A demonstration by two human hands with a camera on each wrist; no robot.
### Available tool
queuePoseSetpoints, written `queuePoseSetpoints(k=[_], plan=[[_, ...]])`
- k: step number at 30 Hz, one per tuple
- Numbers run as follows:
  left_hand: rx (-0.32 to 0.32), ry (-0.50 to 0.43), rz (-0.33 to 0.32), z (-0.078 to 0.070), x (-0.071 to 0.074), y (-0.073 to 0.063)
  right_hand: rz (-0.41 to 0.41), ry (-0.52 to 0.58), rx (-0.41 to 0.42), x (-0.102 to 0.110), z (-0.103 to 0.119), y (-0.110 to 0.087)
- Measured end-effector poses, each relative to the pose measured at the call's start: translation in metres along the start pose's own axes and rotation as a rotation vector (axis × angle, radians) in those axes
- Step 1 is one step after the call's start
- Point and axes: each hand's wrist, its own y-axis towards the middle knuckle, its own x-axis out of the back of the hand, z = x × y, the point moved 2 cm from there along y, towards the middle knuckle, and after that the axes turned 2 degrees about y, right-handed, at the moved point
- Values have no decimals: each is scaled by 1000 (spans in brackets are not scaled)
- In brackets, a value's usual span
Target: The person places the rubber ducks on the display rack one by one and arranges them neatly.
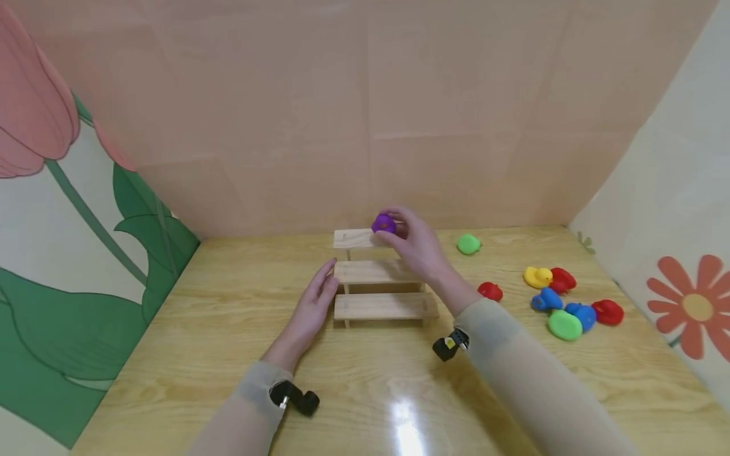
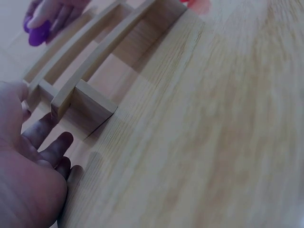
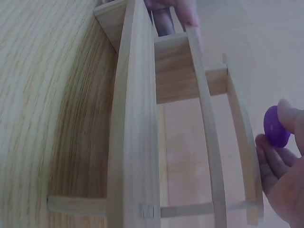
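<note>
Right hand [image 1: 419, 244]: grip grasping the purple toy duck [image 1: 384, 224], pinched between thumb and fingers. Duck is at the top, far tier of the wooden three-tier shelf [image 1: 388, 305] (whether it touches the board, cannot tell). Left hand [image 1: 312, 304]: grip released, fingers extended at the left end of the shelf, touching it near the middle tier. Shelf stands upright on the wood-grain surface [image 1: 228, 329].

Right of shelf: lone green toy [image 1: 469, 244] at the far part; lone red toy [image 1: 490, 291] nearer. Farther right, a loose cluster: yellow toy duck [image 1: 538, 277] beside a far red toy [image 1: 563, 280]; nearer, two blue toys [image 1: 582, 316], a near green toy [image 1: 565, 325], and a rightmost red toy [image 1: 608, 312]. Far side: pinkish backdrop [image 1: 285, 114].
</note>
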Motion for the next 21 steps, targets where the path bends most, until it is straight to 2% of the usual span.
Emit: queuePoseSetpoints(k=[12,21], plan=[[21,28,-11,-1,8,-3,50,-142,54,-37,4,16],[4,12,-8,0,6,-3,47,-239,61,-46,6,20]])
